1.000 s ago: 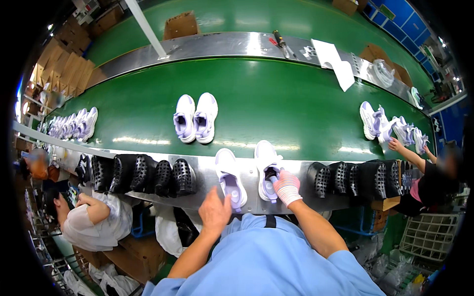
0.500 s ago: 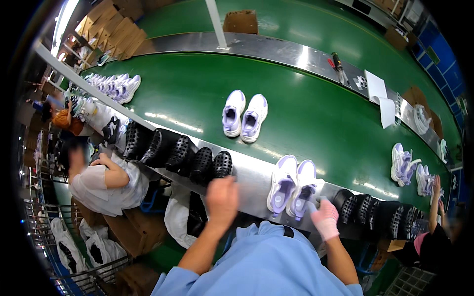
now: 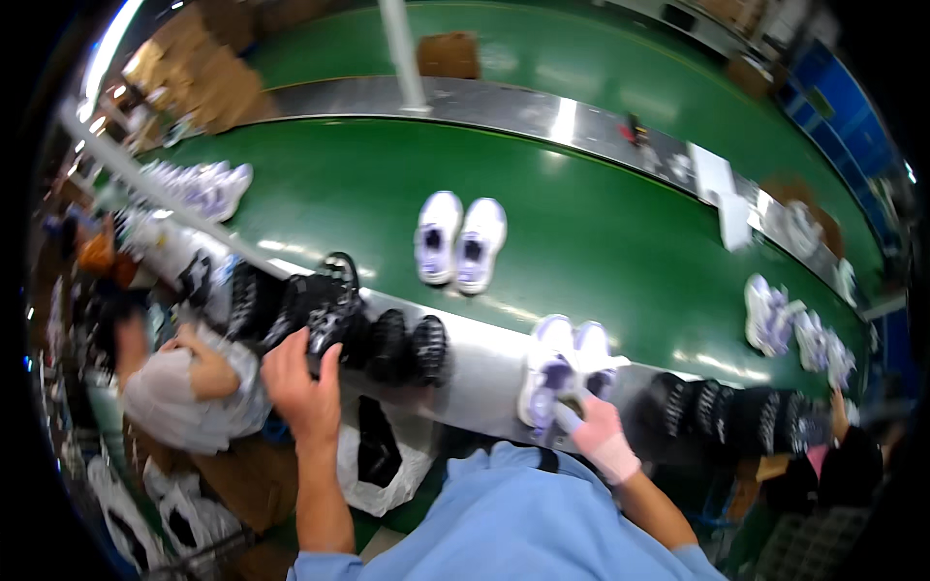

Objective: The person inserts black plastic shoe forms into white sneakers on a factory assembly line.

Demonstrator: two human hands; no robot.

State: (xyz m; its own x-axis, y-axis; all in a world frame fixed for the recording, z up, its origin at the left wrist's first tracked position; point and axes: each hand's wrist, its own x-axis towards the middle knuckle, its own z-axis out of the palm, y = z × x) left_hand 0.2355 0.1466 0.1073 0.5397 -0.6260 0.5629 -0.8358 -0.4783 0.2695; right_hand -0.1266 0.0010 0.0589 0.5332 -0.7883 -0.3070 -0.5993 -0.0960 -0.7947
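Observation:
My left hand is at the row of black perforated shoe lasts, fingers and thumb around the near end of one black shoe last, which tilts up above its neighbours; blur softens the grip. My right hand, in a pink covering with pale fingertips, closes at the heel of the right-hand white and lavender sneaker and hides that heel. Its mate, the left-hand sneaker, lies alongside on the metal edge, toe pointing away from me. Farther off, another pair of sneakers rests on the green surface.
More black lasts line the metal ledge at right. Other sneakers stand far left and right. A seated person works at left; another person's arm shows at right. A white bag hangs below the ledge.
My left hand has moved left along the lasts, and one last is now raised. My right hand has shifted left onto the sneaker's heel. The whole view has swung slightly.

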